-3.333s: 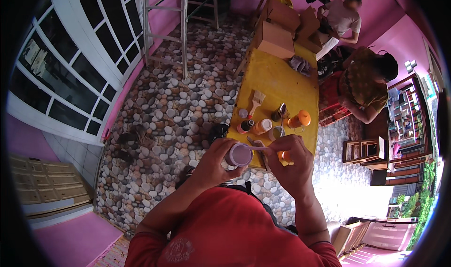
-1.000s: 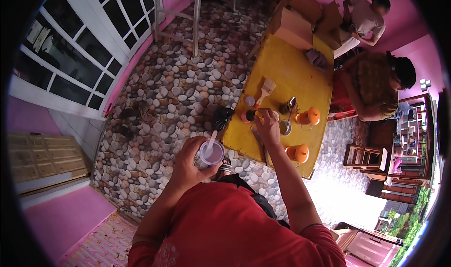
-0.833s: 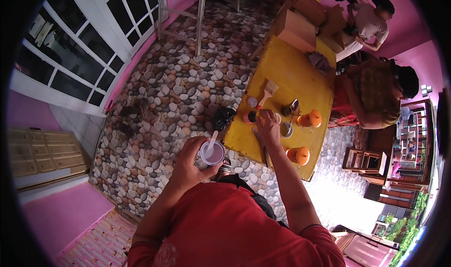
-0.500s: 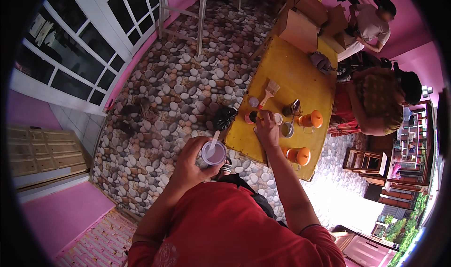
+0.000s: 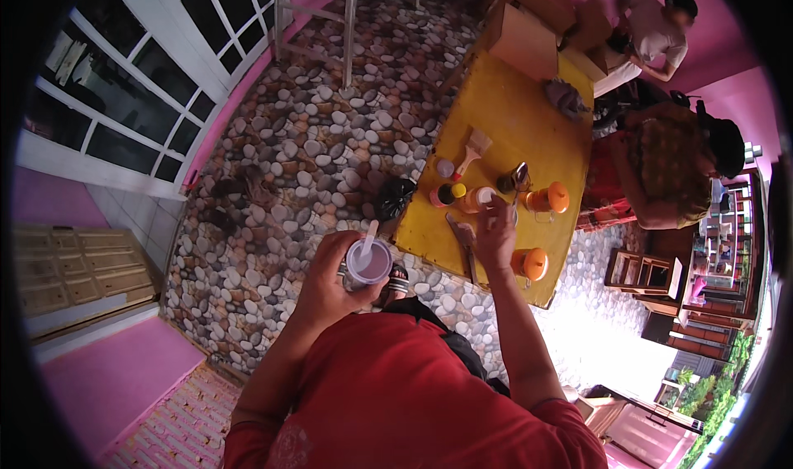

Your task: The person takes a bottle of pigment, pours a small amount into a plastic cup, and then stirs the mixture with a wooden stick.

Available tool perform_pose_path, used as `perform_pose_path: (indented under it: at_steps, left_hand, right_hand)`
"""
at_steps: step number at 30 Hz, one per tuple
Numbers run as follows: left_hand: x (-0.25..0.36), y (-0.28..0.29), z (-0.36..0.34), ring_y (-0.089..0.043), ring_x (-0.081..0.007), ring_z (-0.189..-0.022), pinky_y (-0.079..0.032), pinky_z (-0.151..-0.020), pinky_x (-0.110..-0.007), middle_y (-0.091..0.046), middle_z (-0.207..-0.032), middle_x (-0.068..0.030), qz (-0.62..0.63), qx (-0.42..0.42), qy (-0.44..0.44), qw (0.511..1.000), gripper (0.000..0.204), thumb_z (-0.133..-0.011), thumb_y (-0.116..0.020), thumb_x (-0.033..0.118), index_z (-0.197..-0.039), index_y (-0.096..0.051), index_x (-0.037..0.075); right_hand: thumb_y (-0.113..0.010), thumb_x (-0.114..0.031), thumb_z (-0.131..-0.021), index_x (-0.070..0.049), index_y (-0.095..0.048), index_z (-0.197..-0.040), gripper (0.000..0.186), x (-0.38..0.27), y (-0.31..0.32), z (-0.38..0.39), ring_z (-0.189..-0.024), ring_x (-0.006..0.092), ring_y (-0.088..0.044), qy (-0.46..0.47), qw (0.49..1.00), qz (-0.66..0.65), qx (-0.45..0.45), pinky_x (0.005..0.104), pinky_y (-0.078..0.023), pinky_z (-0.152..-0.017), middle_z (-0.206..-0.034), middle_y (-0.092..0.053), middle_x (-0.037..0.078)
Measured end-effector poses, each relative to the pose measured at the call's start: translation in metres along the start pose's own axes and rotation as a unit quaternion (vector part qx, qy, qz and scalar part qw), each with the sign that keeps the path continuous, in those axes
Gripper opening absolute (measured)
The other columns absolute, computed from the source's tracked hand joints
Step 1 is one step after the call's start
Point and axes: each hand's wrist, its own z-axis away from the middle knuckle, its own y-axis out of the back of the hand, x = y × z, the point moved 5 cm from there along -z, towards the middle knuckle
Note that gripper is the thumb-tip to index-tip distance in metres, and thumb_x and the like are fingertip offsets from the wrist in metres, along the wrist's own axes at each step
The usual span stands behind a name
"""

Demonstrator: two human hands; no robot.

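Note:
My left hand [image 5: 334, 279] is wrapped round a clear plastic cup [image 5: 369, 262], held above the floor to the left of the table. A pale flat stick [image 5: 369, 236] leans out of the cup. Over the yellow table [image 5: 512, 151], my right hand [image 5: 496, 236] has its fingers drawn together beside a white-capped bottle [image 5: 477, 199]. A container mostly hidden behind this hand shows only its rim; what the fingers hold, if anything, is hidden. A bottle with a yellow cap [image 5: 450, 193] stands left of the white-capped one.
A paintbrush [image 5: 474, 153], orange-lidded pitchers [image 5: 549, 198], a dark shiny container [image 5: 515, 177] and a flat tool [image 5: 464, 242] are on the table. Cardboard boxes [image 5: 524, 44] sit at its far end. A black plastic bag [image 5: 396, 196] lies by its left edge. People stand along the right side.
My right hand has moved right, away from the yellow-capped bottle, uncovering the white-capped bottle and the flat tool. My left hand has shifted slightly left with the cup.

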Motion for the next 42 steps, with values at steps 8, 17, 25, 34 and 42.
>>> perform_pose_path:
  at_steps: [8,17,25,34,42]
  left_hand:
    - [-0.004,-0.009,0.006,-0.064,-0.0345,-0.108,-0.055,-0.089,-0.042,-0.061,-0.12,-0.0166,0.003,0.006,0.021,1.0,0.067,-0.068,-0.09,0.016,-0.126,-0.058,0.003]
    - [0.008,-0.022,0.005,-0.064,-0.0348,-0.107,-0.054,-0.089,-0.041,-0.062,-0.118,-0.0166,-0.017,-0.01,0.003,1.0,0.066,-0.07,-0.089,0.018,-0.126,-0.058,0.003]
    - [0.014,-0.029,0.013,-0.065,-0.033,-0.105,-0.054,-0.088,-0.041,-0.063,-0.117,-0.0159,-0.031,0.028,0.025,0.999,0.062,-0.072,-0.088,0.019,-0.124,-0.059,0.003]
    - [0.014,-0.017,0.04,-0.066,-0.0289,-0.1,-0.054,-0.085,-0.039,-0.063,-0.112,-0.0134,-0.05,0.122,0.019,0.991,0.063,-0.071,-0.088,0.015,-0.125,-0.057,0.002]
    - [0.001,0.013,0.095,-0.065,-0.0215,-0.104,-0.053,-0.09,-0.036,-0.064,-0.114,-0.0116,-0.071,0.194,0.087,0.975,0.067,-0.071,-0.087,0.007,-0.129,-0.054,0.0]
  right_hand:
    - [-0.068,-0.019,-0.091,-0.003,-0.063,-0.106,0.022,0.095,0.023,0.107,-0.099,0.0407,-0.066,-0.111,0.971,0.181,-0.113,0.0479,-0.055,-0.081,-0.105,-0.067,0.02]
    - [-0.058,-0.018,-0.091,-0.005,-0.066,-0.103,0.02,0.136,-0.015,0.116,-0.1,0.0426,-0.066,-0.211,0.912,0.243,-0.255,0.0512,-0.055,-0.083,-0.109,-0.067,0.019]
    - [-0.061,-0.018,-0.09,-0.004,-0.068,-0.09,0.016,0.124,0.01,0.111,-0.089,0.0404,-0.069,-0.169,0.938,0.219,-0.208,0.0502,-0.056,-0.077,-0.093,-0.071,0.018]
    - [-0.066,-0.016,-0.094,0.001,-0.069,-0.097,0.018,0.037,0.068,0.059,-0.072,0.0126,-0.065,-0.176,0.936,-0.05,-0.3,0.0294,-0.051,-0.066,-0.078,-0.069,0.006]
    - [-0.057,-0.011,-0.095,0.002,-0.063,-0.104,0.017,-0.043,0.097,-0.025,-0.068,0.0101,-0.056,-0.153,0.915,-0.256,-0.272,0.0268,-0.046,-0.062,-0.081,-0.063,0.005]
